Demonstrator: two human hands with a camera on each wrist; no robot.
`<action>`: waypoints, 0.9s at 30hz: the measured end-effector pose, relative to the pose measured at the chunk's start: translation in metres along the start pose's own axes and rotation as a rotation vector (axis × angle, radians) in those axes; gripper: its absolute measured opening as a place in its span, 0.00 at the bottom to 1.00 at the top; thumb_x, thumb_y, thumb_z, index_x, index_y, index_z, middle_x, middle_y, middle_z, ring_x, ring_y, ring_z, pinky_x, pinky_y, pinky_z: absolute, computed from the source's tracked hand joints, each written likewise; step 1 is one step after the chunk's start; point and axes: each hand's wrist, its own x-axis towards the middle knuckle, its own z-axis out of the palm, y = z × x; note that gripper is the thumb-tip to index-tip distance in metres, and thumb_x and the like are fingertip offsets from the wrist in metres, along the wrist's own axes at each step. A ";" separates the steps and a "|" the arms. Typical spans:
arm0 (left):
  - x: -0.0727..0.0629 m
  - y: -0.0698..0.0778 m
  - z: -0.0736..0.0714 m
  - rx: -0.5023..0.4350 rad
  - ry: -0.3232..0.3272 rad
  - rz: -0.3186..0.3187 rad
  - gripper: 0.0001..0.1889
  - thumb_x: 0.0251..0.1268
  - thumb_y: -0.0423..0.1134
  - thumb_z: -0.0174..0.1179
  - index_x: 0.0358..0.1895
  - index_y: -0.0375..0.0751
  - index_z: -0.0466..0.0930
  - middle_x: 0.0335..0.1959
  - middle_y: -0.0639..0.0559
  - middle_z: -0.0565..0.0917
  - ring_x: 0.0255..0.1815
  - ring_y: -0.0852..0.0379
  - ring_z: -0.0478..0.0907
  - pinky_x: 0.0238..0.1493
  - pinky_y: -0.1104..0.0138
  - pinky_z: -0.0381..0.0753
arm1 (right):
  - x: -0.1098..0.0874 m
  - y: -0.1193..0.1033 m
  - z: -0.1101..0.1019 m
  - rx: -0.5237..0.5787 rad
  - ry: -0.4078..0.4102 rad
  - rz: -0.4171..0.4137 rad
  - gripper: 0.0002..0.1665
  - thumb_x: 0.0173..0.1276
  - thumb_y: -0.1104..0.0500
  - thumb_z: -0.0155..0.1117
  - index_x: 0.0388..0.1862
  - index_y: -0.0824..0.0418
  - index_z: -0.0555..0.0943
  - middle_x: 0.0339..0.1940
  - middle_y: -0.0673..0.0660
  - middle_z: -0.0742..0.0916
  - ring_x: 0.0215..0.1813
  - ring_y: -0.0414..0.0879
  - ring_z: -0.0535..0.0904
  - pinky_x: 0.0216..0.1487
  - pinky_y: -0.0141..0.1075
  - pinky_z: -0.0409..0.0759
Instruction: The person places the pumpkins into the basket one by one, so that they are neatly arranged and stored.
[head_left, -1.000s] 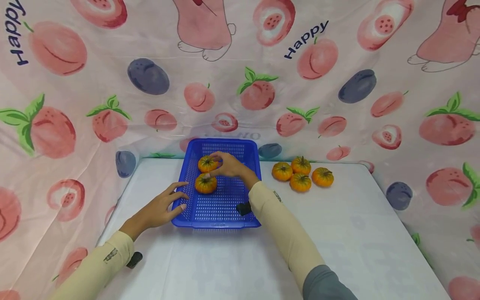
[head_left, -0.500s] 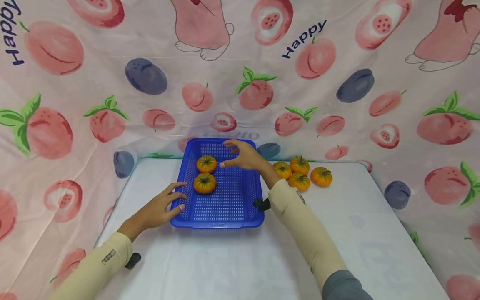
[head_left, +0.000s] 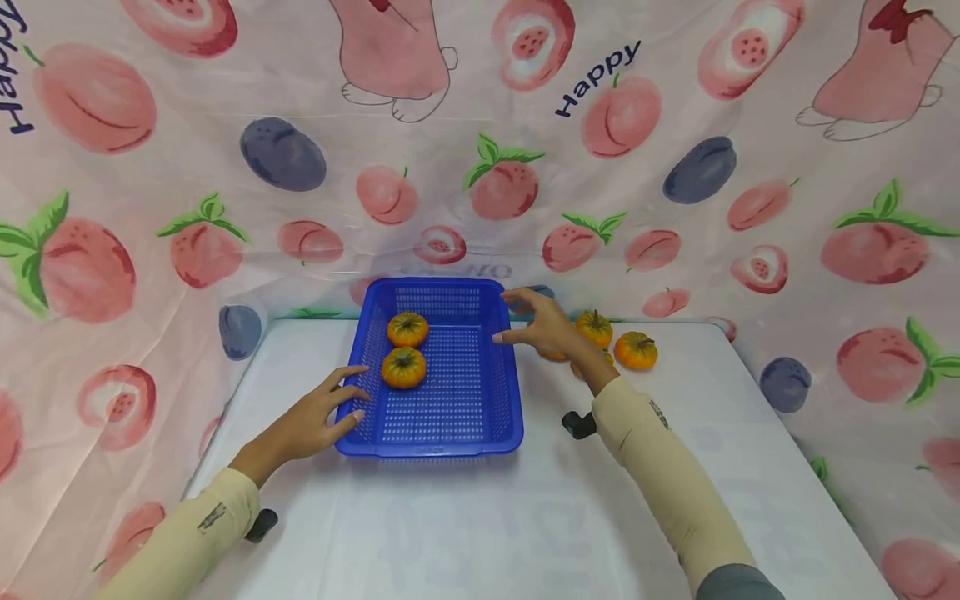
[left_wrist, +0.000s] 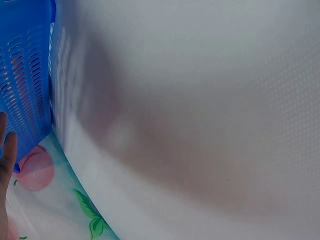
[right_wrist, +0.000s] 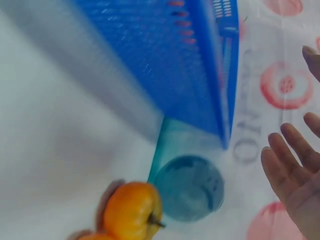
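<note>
A blue perforated plastic basket [head_left: 429, 450] stands on the table and holds two small orange pumpkins, a rear one [head_left: 407, 330] and a front one [head_left: 403, 368]. My left hand [head_left: 318, 418] rests at the basket's left rim, its fingers spread and reaching over the edge. Above the right rim hovers my right hand [head_left: 543, 323], thumb and fingers apart, with nothing between them. Behind that hand and its wrist lie more small pumpkins, partly hidden; one [head_left: 636, 351] shows fully on the right. In the right wrist view the right hand's fingers [right_wrist: 285, 165] are spread beside the basket.
The white table [head_left: 480, 533] meets a fruit-printed cloth [head_left: 420, 200] behind and at the sides. A black wrist camera [head_left: 579, 425] hangs under the right wrist, another [head_left: 262, 526] under the left.
My right hand has moved right, from over the two pumpkins in the basket to above its right rim. Those pumpkins stay put, and my left hand stays at the left rim.
</note>
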 end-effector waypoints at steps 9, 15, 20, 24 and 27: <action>-0.001 0.000 0.000 0.000 0.002 0.001 0.17 0.72 0.47 0.58 0.59 0.46 0.80 0.78 0.46 0.59 0.75 0.31 0.61 0.65 0.35 0.71 | -0.024 0.032 -0.012 0.008 0.025 0.011 0.47 0.57 0.45 0.78 0.73 0.54 0.69 0.72 0.59 0.75 0.71 0.61 0.71 0.61 0.56 0.81; -0.001 0.000 0.002 -0.008 0.000 0.000 0.17 0.72 0.47 0.58 0.59 0.46 0.80 0.78 0.47 0.59 0.75 0.31 0.61 0.66 0.35 0.71 | -0.038 0.060 -0.016 -0.025 0.064 0.020 0.46 0.58 0.44 0.78 0.72 0.58 0.70 0.71 0.61 0.75 0.72 0.63 0.70 0.70 0.60 0.70; -0.001 -0.001 0.002 -0.015 0.008 0.005 0.16 0.72 0.47 0.58 0.58 0.47 0.80 0.78 0.47 0.60 0.75 0.31 0.62 0.65 0.36 0.72 | -0.047 0.079 -0.019 -0.096 0.132 0.075 0.47 0.59 0.45 0.77 0.73 0.58 0.68 0.73 0.63 0.73 0.72 0.65 0.67 0.71 0.63 0.68; -0.001 -0.003 0.003 -0.015 0.009 0.001 0.16 0.72 0.46 0.58 0.58 0.48 0.80 0.78 0.48 0.59 0.75 0.31 0.62 0.65 0.36 0.72 | -0.056 0.093 -0.021 -0.075 0.185 0.096 0.47 0.61 0.47 0.76 0.74 0.59 0.67 0.76 0.64 0.69 0.76 0.65 0.61 0.73 0.66 0.62; -0.001 -0.004 0.004 -0.013 0.009 -0.003 0.16 0.72 0.47 0.58 0.58 0.48 0.80 0.78 0.48 0.59 0.75 0.31 0.62 0.65 0.35 0.71 | -0.062 0.104 -0.022 -0.042 0.206 0.104 0.47 0.61 0.50 0.76 0.75 0.60 0.66 0.77 0.66 0.66 0.77 0.66 0.59 0.74 0.67 0.59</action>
